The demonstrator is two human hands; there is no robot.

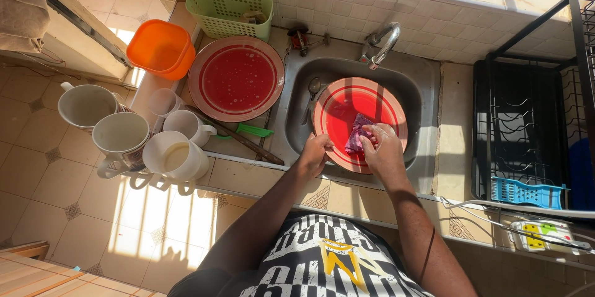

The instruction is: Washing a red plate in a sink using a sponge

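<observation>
Your left hand (313,153) grips the red plate (359,125) over the sink (416,96); your right hand (383,148) presses a purple cloth (357,136) onto it. A second plate (236,78), mugs (176,156) and knife (238,138) crowd the bench (248,176) leftward.

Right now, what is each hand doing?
Left hand: closed on the rim of the red plate over the sink.
Right hand: closed on a purple cloth, pressed to the plate.
</observation>
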